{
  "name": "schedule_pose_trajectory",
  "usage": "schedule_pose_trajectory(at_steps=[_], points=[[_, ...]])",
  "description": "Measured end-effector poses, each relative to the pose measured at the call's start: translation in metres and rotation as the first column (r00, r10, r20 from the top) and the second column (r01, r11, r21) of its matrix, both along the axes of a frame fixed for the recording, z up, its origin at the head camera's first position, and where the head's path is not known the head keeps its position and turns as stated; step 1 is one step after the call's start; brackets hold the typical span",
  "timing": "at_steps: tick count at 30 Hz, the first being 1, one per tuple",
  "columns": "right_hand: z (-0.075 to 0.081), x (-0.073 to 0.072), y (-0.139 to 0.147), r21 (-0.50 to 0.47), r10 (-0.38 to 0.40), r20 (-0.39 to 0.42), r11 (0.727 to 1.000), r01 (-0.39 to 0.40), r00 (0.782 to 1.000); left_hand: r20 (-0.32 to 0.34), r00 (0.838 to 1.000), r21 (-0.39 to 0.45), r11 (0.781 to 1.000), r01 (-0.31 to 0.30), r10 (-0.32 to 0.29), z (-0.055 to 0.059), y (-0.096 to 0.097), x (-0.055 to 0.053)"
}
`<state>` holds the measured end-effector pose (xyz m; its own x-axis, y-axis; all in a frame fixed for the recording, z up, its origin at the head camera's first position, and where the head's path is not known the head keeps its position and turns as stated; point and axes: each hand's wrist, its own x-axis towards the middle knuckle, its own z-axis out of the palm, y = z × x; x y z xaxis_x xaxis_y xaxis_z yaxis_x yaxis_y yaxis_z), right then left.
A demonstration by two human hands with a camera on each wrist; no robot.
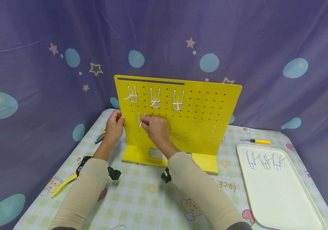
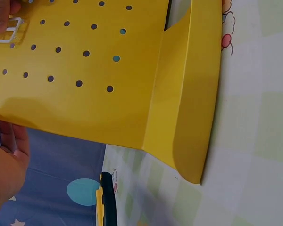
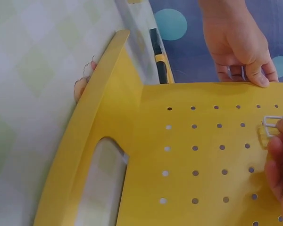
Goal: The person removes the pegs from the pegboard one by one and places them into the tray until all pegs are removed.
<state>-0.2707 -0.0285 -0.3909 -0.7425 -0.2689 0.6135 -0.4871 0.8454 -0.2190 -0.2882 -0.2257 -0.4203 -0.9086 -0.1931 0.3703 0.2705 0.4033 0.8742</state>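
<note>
A yellow pegboard [image 1: 201, 127] stands upright on its base. My left hand [image 1: 115, 126] grips its left edge, thumb on the front and fingers behind, as the right wrist view also shows. My right hand [image 1: 158, 129] pinches a white wire pegboard hook [image 1: 139, 119] against the board, below the top row. In the right wrist view the hook's squared end [image 3: 268, 126] juts out beside the fingertips, which hide part of it. Three like hooks hang along the top: a left one [image 1: 133, 95], a middle one [image 1: 155, 98] and a right one [image 1: 178, 100].
On the right, a white tray [image 1: 276, 195] bears three more hooks [image 1: 265, 162]. A yellow-handled screwdriver [image 1: 260, 141] lies behind it. To the left are a yellow-handled tool [image 1: 66, 184] and pliers [image 1: 99, 138]. A checked cloth [image 1: 138, 204] covers the table; a purple curtain [image 1: 164, 38] hangs behind.
</note>
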Motion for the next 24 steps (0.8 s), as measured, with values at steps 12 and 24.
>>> schedule_pose_trajectory(at_steps=[12,24], points=[[-0.005,-0.002,0.004,-0.028,0.024,-0.124,0.999,-0.028,0.992,0.004,1.0,-0.018,1.0,0.006,-0.006,0.002,0.002,-0.001],[-0.013,-0.005,0.006,-0.015,0.066,-0.3,0.997,-0.073,0.952,0.036,0.999,-0.007,1.0,-0.009,0.009,0.002,0.001,0.002]])
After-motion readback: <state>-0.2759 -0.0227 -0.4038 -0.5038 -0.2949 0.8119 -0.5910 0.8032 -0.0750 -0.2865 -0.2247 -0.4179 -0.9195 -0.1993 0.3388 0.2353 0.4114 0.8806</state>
